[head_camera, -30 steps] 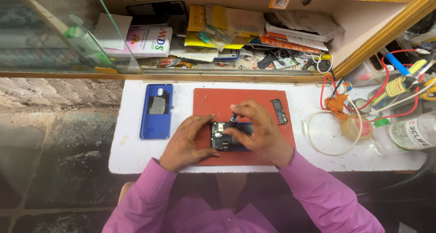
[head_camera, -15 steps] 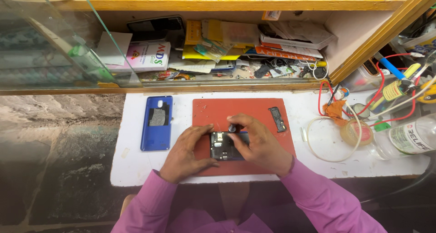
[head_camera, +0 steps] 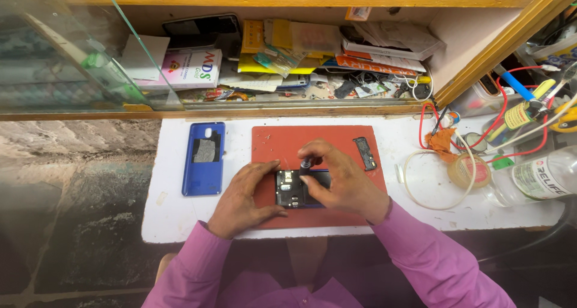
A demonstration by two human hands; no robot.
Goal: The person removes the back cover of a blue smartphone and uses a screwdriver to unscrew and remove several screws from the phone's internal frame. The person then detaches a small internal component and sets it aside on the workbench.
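Holding the phone [head_camera: 299,189] flat on the red mat [head_camera: 282,141], I kept my left hand [head_camera: 246,201] curled around its left edge, thumb below and fingers above, so it could not slide. The phone lay open, back side up, in the middle of the frame, a little below the centre of the mat. My right hand [head_camera: 344,185] was closed in a pinch on a small dark screwdriver [head_camera: 305,163], which stood nearly upright with its tip on the upper part of the phone.

To do this step well, I judged that the tool should stay straight over the screw, because a tilted tip can slip and scratch the board. Light pressure down and slow turning seemed the safe way. The left hand should press the phone to the mat and not lift it.

The blue back cover [head_camera: 204,158] lay just beside the mat on the white table [head_camera: 162,215], at the left. A small black part [head_camera: 365,153] rested on the upper right corner of the mat, well apart from my fingers. At the right side of the frame a white cable loop [head_camera: 434,182] and a clear bottle [head_camera: 535,179] lay near. I thought small screws would be better kept on the mat, away from the table edge.
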